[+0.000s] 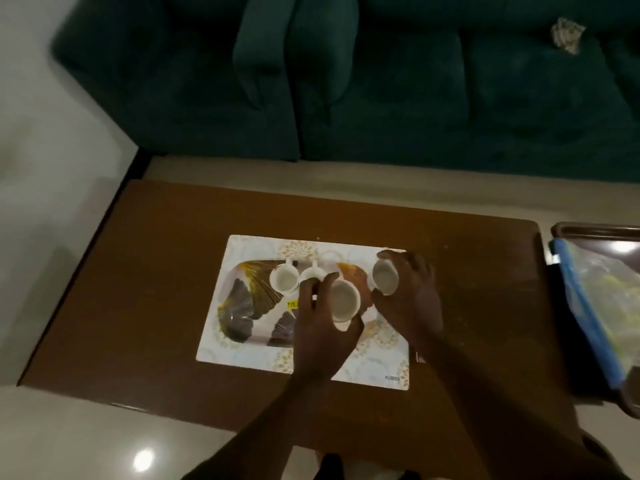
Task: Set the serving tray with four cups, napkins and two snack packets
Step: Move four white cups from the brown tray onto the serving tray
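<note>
On the brown table (156, 271) lies a white mat (221, 344), and on it sits the leaf-print tray (242, 299). Two white cups (284, 279) stand side by side on the tray's far left part. The left hand (320, 327) wraps its fingers around a third cup (344, 301), held over the tray's middle. The right hand (410, 299) curls around a fourth cup (385, 275), tipped a bit, at the tray's right end. The free spots look to lie right under both cups. I see no napkins or packets on the tray yet.
</note>
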Motion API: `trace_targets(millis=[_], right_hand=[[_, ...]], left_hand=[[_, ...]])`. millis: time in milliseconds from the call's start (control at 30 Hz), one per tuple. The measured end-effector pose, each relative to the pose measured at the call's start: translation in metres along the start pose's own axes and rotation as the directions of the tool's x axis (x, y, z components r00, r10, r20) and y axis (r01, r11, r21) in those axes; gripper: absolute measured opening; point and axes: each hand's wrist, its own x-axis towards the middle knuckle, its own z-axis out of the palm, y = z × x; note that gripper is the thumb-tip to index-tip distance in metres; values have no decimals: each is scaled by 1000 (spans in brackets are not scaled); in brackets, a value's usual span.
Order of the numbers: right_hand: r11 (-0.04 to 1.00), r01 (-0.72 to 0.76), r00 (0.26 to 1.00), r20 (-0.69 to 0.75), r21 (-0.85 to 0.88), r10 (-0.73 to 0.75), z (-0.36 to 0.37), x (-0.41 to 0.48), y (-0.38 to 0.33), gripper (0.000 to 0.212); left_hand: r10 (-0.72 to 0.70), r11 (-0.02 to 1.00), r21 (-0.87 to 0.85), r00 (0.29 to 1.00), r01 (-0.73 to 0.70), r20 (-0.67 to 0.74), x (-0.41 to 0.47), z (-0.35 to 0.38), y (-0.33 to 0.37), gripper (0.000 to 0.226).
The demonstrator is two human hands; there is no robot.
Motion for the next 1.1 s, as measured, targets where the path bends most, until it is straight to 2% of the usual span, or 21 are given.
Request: trace_targets(millis=[133, 233, 300, 533, 733, 833, 933, 1000, 1100], right_hand=[[1000, 20, 992, 122, -15, -18, 55, -15, -20, 61], [999, 30, 980, 198, -16, -26, 87, -23, -20, 56], [999, 31, 976, 218, -25, -24, 100, -27, -18, 56], [994, 12, 973, 229, -106, 12, 120, -44, -10, 62], [999, -31, 963, 268, -28, 38, 133, -49, -7, 75], [999, -51, 963, 267, 19, 44, 128, -49, -3, 84], [999, 23, 984, 178, -34, -16, 113, -45, 7, 65], [995, 86, 984, 159, -54, -76, 107, -38, 15, 57], [982, 147, 948, 301, -116, -106, 104, -24, 19, 68]], left_hand=[[-91, 981, 174, 996, 86, 22, -8, -23, -58, 59], [-276, 957, 103, 961, 273, 21, -7, -33, -88, 66], [-331, 936, 127, 944, 329, -6, -5, -34, -101, 69], [-399, 914, 108, 915, 391, 64, -10, -19, -114, 67], [-417, 908, 78, 905, 411, 85, -5, -9, -119, 74], [-438, 896, 131, 894, 424, 96, -5, -15, -122, 83], [-359, 910, 231, 933, 344, 27, -5, -30, -129, 69], [-274, 926, 298, 956, 233, 103, -2, -38, -139, 66], [-209, 914, 394, 941, 92, 267, 7, -43, -149, 69]])
